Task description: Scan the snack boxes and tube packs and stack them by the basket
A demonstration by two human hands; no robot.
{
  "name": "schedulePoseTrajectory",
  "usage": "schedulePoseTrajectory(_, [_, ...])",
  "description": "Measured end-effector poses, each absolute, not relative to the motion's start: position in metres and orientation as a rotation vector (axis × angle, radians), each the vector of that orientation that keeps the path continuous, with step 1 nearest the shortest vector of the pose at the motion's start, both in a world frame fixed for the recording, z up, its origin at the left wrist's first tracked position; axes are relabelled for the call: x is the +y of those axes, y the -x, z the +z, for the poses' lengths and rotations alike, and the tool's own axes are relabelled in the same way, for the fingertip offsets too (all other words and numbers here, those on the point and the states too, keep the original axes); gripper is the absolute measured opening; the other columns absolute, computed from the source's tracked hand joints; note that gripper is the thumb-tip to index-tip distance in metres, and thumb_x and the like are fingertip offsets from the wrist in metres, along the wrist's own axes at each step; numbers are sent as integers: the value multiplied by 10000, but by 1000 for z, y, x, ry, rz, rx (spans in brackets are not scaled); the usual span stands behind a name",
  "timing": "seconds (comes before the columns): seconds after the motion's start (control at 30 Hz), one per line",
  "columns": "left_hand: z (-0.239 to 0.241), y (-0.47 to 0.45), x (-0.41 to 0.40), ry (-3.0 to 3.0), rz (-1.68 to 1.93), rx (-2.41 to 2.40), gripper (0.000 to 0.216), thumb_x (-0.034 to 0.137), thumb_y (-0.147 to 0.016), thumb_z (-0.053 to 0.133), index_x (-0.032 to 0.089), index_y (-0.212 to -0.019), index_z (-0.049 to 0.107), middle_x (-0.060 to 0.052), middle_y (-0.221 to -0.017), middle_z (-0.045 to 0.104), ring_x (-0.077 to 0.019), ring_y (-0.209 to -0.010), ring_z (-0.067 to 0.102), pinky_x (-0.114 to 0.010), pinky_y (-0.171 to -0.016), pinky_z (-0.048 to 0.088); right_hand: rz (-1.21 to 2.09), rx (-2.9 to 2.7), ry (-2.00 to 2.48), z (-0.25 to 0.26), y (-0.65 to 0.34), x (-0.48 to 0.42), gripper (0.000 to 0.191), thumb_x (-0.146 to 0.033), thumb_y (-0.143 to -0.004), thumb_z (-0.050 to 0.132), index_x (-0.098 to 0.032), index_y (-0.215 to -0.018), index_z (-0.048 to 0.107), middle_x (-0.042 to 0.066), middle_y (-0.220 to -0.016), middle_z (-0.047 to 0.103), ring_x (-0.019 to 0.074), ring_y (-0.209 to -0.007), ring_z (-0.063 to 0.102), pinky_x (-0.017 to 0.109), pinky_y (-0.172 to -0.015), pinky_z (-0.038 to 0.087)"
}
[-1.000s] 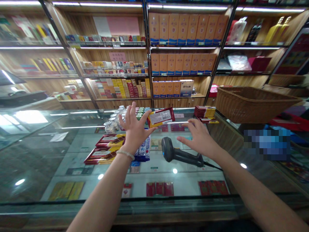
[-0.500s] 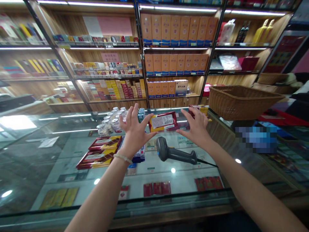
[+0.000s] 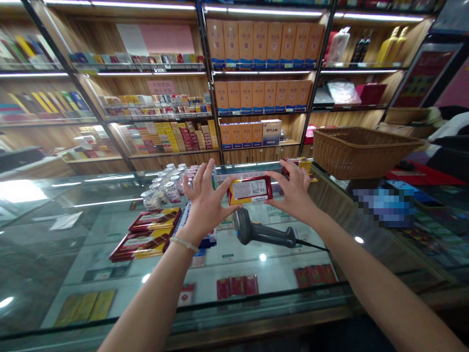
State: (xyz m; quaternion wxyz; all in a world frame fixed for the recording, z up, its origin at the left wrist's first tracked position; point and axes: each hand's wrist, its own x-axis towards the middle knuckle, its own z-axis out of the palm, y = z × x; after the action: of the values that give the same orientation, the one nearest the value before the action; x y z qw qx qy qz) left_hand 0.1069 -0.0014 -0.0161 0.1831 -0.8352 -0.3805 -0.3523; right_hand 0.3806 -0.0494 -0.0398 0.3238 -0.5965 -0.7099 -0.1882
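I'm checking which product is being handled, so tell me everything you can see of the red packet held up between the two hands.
The red packet is a flat rectangular pack with glossy dark red edges, a yellow-gold band at its left end and a large white printed label across its face; the print is too small to read. It is held level, long side horizontal, above the glass counter and the black scanner. The left hand grips its left end, the right hand its right end.

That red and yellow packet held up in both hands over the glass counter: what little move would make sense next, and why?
Probably lower the packet toward the scanner lying just below it. Left hand and right hand pinch its ends, and its white label faces the camera rather than the scanner head.
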Motion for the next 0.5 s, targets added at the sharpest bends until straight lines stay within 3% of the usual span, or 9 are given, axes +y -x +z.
schedulePoseTrajectory(0.27, [-14, -107, -3, 2371, -997, -1069, 808, 493, -794, 867, 366, -1525, 549, -116, -1811, 14, -474, -1632, 121, -743, -1262, 1, -580, -1844, 1439, -39, -379, -51, 672, -539, -820, 808, -345, -1398, 526, 129, -1655, 331, 405, -1576, 280, 694, -1254, 190])
schedulePoseTrajectory(0.5, [-14, -109, -4, 2305, -1057, -1063, 958, 520, -735, 911, 359, -1579, 486, -132, -1808, 47, -477, -1631, 134, -715, -1273, -39, -660, -1838, 1377, -33, -372, -59, 675, -567, -831, 787, -311, -1392, 513, 141, -1670, 314, 415, -1592, 242, 704, -1265, 159])
